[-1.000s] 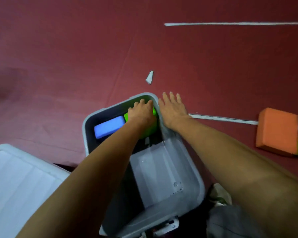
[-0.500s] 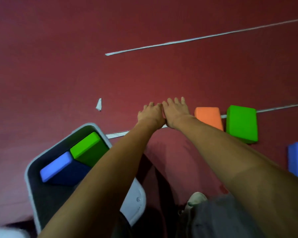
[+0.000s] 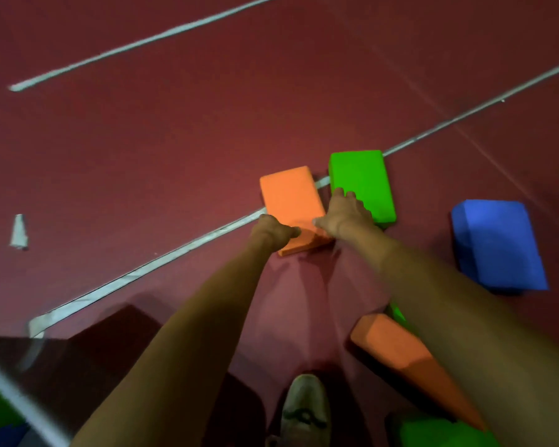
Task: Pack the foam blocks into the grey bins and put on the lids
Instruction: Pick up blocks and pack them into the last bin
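Orange foam is what both hands touch. The left hand (image 3: pixel 273 232) is curled at the near left corner of the orange block (image 3: pixel 291 201), with its thumb pressed on the top near the edge and the fingers tucked out of sight at the side. The right hand (image 3: pixel 346 214) is spread wide: its thumb lies on the right side of the same orange block, and its fingers (image 3: pixel 338 192) reach over onto the green block (image 3: pixel 362 185) just beside it. Both arms are stretched out straight and far ahead, close together, over the red floor (image 3: pixel 175 140).

The two blocks sit side by side on a white tape line (image 3: pixel 175 253). A blue block (image 3: pixel 497 243) lies off to the right, apart from them. A second orange block (image 3: pixel 407 359) lies nearer, partly under the right arm. More green foam (image 3: pixel 439 433) shows at the bottom right. The rim of the grey bin (image 3: pixel 20 404) is a blur at the bottom left corner. A shoe (image 3: pixel 305 411) shows at the bottom
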The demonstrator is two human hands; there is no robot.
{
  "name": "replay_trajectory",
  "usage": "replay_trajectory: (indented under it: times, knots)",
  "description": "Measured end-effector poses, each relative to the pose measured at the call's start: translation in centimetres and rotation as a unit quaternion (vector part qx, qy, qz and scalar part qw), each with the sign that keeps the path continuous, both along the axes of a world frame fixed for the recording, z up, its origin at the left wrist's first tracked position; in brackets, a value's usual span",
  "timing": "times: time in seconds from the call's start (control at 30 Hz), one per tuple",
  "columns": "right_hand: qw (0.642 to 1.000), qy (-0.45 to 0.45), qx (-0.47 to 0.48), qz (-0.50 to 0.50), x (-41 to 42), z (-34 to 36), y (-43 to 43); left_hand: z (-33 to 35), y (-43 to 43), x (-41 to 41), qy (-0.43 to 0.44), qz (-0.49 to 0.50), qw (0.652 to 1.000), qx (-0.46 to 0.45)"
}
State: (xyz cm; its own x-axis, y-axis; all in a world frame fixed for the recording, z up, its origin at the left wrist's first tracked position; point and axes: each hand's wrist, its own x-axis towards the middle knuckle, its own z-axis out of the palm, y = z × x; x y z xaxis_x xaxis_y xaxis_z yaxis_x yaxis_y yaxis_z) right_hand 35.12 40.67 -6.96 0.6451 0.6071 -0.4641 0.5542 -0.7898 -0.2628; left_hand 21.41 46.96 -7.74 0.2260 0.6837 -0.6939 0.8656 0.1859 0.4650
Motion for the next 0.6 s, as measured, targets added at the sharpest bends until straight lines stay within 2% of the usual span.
replay_trajectory:
  times: [0.13, 0.27, 0.33, 0.43, 0.5, 0.6]
  knots:
    - [0.989, 0.009, -0.006, -0.15, 5.2, -5.6, -0.6, -6.5, 1.2, 3.2, 0.0, 0.036, 0.999, -0.024]
    - [0.969, 0.015, 0.007, -0.248, 9.1, -10.2, -0.6, -11.7, 2.0, 4.0, 0.034, 0.081, 0.995, -0.054]
    - [0.954, 0.028, 0.018, -0.298, 10.5, -11.7, -0.8, -13.5, 2.2, 3.9, 0.012, 0.147, 0.987, -0.061]
    - [0.937, 0.078, 0.017, -0.34, 11.2, -12.9, -1.5, -15.0, 1.8, 3.7, -0.052, 0.241, 0.969, -0.024]
    - [0.926, 0.12, 0.014, -0.357, 11.0, -12.8, -1.9, -14.5, 1.3, 3.7, -0.098, 0.254, 0.962, 0.002]
    - [0.917, 0.112, 0.03, -0.382, 10.1, -11.6, -2.1, -12.4, 1.3, 3.6, -0.136, 0.239, 0.96, 0.059]
